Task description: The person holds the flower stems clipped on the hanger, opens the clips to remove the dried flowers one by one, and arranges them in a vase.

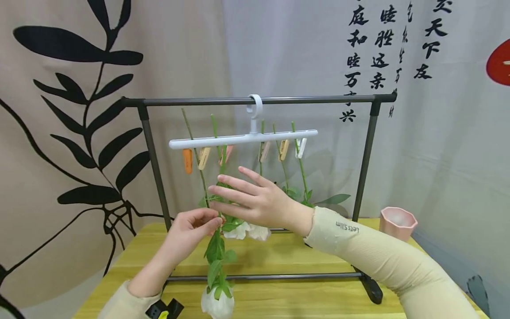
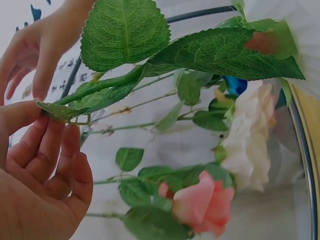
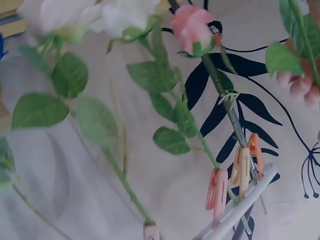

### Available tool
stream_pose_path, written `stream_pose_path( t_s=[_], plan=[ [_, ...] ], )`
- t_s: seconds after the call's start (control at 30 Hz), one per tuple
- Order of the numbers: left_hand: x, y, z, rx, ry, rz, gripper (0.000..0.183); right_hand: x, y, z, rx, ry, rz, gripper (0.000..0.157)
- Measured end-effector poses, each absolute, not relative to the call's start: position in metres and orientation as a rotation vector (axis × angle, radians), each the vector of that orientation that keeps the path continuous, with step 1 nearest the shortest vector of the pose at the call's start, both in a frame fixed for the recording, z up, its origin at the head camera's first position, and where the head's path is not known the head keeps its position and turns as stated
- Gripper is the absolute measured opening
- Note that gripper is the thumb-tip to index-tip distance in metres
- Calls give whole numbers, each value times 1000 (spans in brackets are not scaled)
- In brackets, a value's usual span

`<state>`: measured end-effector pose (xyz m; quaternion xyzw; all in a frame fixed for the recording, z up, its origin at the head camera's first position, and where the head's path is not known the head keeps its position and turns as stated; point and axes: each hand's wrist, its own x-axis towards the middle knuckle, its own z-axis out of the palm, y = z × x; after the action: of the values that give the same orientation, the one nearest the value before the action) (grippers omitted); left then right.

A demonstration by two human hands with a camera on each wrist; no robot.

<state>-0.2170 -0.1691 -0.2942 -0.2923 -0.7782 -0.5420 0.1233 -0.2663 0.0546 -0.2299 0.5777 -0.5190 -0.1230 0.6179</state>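
The left hand [image 1: 195, 230] pinched the stem of a white flower [image 1: 217, 305] between thumb and fingertips, at a leafy part, above the left half of the table [image 1: 295, 299]. The flower hung head down, its bloom directly below the left hand and toward the table's near edge, with leaves [image 1: 216, 246] along the length between bloom and fingers. The right hand [image 1: 255, 199] was released, its fingers spread and holding nothing, above and to the right of the left hand and well apart from the bloom; whether its fingertips brushed any stem, one could not tell. Beyond both hands, a hanger [image 1: 243, 139] hung by its hook from the top bar of a rack [image 1: 191, 102], with an orange clip [image 1: 187, 161] under its left end and a white clip [image 1: 301, 148] toward its right. Other flowers hung head down from the clips, a pink bloom [image 2: 205, 202] among them. A pink cup [image 1: 398, 228] stood near the table's far right corner.
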Motion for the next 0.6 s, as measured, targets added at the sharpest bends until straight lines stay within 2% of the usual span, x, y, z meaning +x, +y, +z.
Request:
stream_pose_path(
  t_s=[0.33,0.6],
  plan=[
    [-216,-164,-298,-900,-2271,-1609,19,-275,56,-225,1389,-1142,-336,18],
    [-217,-160,-301,-929,-2295,-1588,18,-279,60,-233,1441,-1128,-294,14]
  ],
)
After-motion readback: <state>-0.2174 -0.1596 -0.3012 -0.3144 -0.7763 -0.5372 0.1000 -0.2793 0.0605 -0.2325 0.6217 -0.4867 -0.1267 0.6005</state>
